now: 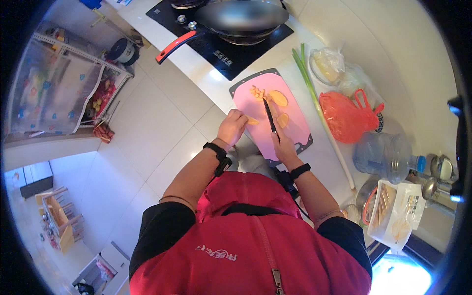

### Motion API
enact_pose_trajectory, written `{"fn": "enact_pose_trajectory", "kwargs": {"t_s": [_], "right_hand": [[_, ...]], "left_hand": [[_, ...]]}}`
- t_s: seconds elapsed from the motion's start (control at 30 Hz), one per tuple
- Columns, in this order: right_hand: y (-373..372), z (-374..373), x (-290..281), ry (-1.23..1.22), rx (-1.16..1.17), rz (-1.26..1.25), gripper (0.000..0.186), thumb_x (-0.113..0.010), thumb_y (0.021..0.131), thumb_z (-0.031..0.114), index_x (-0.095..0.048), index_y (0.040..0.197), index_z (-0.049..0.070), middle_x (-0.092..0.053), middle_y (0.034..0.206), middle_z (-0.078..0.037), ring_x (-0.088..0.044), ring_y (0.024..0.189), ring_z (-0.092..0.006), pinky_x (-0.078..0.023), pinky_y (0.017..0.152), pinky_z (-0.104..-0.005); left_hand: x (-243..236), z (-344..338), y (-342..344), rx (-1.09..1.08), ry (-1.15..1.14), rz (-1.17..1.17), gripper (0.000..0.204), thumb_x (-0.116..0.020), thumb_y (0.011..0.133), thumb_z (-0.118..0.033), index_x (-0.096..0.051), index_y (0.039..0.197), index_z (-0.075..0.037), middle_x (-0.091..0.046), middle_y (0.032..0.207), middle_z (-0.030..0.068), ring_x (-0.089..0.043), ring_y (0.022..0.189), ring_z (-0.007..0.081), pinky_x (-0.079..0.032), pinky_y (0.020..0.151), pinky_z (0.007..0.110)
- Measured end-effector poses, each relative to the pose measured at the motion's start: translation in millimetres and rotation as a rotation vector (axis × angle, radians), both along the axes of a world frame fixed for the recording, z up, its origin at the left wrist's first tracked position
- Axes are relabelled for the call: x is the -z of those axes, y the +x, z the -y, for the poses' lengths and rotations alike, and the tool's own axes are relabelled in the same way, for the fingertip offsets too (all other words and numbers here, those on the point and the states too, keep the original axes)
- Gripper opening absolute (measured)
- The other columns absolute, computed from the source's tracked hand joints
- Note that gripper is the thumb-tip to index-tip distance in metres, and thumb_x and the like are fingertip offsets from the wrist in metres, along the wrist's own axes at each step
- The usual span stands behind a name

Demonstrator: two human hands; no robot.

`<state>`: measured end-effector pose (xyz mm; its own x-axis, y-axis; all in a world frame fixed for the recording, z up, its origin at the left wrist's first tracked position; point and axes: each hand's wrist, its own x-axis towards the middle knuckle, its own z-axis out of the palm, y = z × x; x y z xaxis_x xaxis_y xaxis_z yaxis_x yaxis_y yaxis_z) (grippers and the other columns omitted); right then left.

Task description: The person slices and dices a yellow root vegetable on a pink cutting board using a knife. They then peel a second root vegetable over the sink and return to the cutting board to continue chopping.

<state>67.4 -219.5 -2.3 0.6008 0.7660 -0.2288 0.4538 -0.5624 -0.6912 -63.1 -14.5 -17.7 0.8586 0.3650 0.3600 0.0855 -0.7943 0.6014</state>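
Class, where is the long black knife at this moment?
In the head view, the long black knife is in the person's right hand, over the pink rectangular cutting board, its tip beside orange diced pieces.

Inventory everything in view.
counter: 1, white, centre
cutting board: 1, pink, on the counter
knife: 1, black, over the board
diced pieces: several, orange-yellow, by knife tip
larger pieces: 3, orange-yellow, on the board
cooktop: 1, black, beyond the board
pan: 1, dark, red-handled, on the cooktop
green onion: 1, green-white, right of board
plastic bag: 1, red, right of green onion
clear bags: count unclear, colourless, beyond red bag
jug: 1, bluish, below red bag
utensils: several, silvery, far right
package: 1, white, lower right
rack: 1, white, upper left
vest: 1, red, bottom centre
wristbands: 2, black, on wrists
left hand: 1, bare, board's left edge
right hand: 1, bare, on knife handle
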Motion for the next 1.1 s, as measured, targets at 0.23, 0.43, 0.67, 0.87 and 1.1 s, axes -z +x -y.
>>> {"fn": "enact_pose_trajectory", "kwargs": {"t_s": [0.23,0.43,0.67,0.87,1.1], "right_hand": [[-6,15,-34,-0.235,-0.103,0.073,0.056,-0.042,0.101,0.028,-0.024,0.154,0.024,-0.065,0.078,-0.027,-0.064,0.074,-0.0467,-0.049,0.068,-0.0557],[-7,-5,-27,-0.286,-0.348,0.259,0.059,-0.044,0.100,0.025,-0.023,0.155,0.023,-0.065,0.069,-0.016,-0.063,0.060,-0.0364,-0.050,0.056,-0.0496],[-3,-22,-27,-0.426,-0.519,0.395,0.072,-0.052,0.091,0.014,-0.020,0.155,0.018,-0.067,0.071,-0.011,-0.067,0.059,-0.0299,-0.052,0.051,-0.0447],[-8,-22,-12,-0.354,-0.525,0.377,0.076,-0.054,0.086,0.010,-0.022,0.155,0.016,-0.065,0.068,-0.013,-0.066,0.058,-0.0298,-0.052,0.051,-0.0442],[-10,-25,5,-0.238,-0.457,0.348,0.076,-0.053,0.086,0.010,-0.020,0.155,0.011,-0.066,0.070,-0.013,-0.067,0.061,-0.0313,-0.053,0.053,-0.0445]], "left_hand": [[27,-13,22,0.188,0.230,-0.048,0.018,-0.057,0.077,-0.007,-0.064,0.093,-0.006,-0.060,0.098,0.0078,-0.057,0.102,0.0267,-0.052,0.087,0.033],[33,-10,11,0.219,0.221,-0.063,0.021,-0.055,0.077,-0.008,-0.067,0.094,-0.005,-0.062,0.100,0.0066,-0.057,0.104,0.0255,-0.051,0.089,0.033],[22,-8,20,0.200,0.159,-0.076,0.016,-0.055,0.076,-0.009,-0.066,0.088,-0.005,-0.062,0.097,0.0068,-0.059,0.100,0.0259,-0.053,0.084,0.033],[29,-9,17,0.209,0.132,-0.095,0.014,-0.057,0.077,-0.011,-0.065,0.085,-0.005,-0.062,0.095,0.0067,-0.059,0.101,0.0255,-0.053,0.083,0.033],[28,-15,22,0.232,0.144,-0.059,0.014,-0.058,0.076,-0.010,-0.066,0.086,-0.006,-0.062,0.095,0.0056,-0.059,0.097,0.0251,-0.053,0.081,0.034]]}}
